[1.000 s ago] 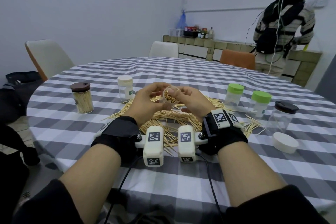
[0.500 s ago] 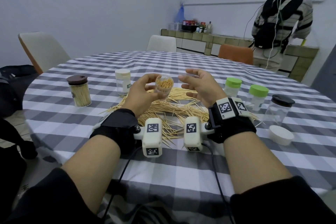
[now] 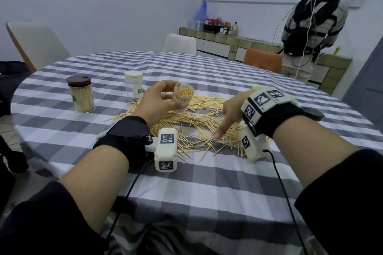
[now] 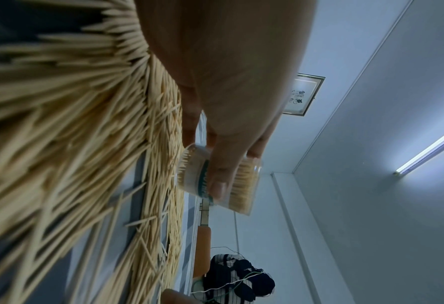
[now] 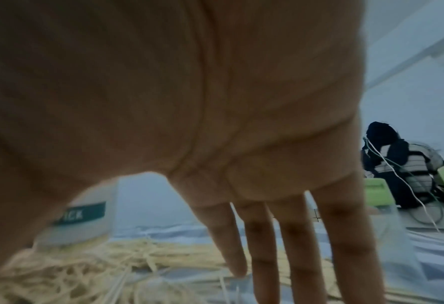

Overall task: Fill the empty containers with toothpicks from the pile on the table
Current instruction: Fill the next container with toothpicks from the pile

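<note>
- Since half a second ago, the right hand point(image 3: 229, 113) has dropped from beside the jar down to the heap, and the left hand point(image 3: 159, 103) has carried the jar a little higher and away from it.
- Left hand grips the small clear plastic jar packed with toothpicks point(image 3: 183, 97), thumb and fingers curled round its wall; the jar is upright, lidless, held in the air above the far edge of the heap. The left wrist view shows the fingers wrapped over the jar point(image 4: 220, 176) across its green label band.
- Right hand holds nothing: its fingers are straight and slightly spread, pointing down, with one fingertip touching the loose toothpicks at the near side of the heap. The right wrist view shows the fingers point(image 5: 262, 246) extended over the pale sticks.
- Loose pile of pale wooden toothpicks point(image 3: 199, 122) lies spread at the centre of the round table with the grey-and-white checked cloth point(image 3: 207, 188), between the two hands.
- At 10 o'clock from the pile stands a clear jar with a brown lid, full of toothpicks point(image 3: 80, 94); at 11 o'clock, just beyond the pile's edge, a clear jar with a white lid and a green label point(image 3: 133, 85).
- At 3 o'clock a dark lid edge point(image 3: 313, 113) and a sliver of green cap point(image 3: 257, 88) peek out behind the right wrist; their jars are hidden.
- At 1 o'clock, beyond the table, a person in a striped top point(image 3: 313, 20) stands at a tiled counter, back turned.
</note>
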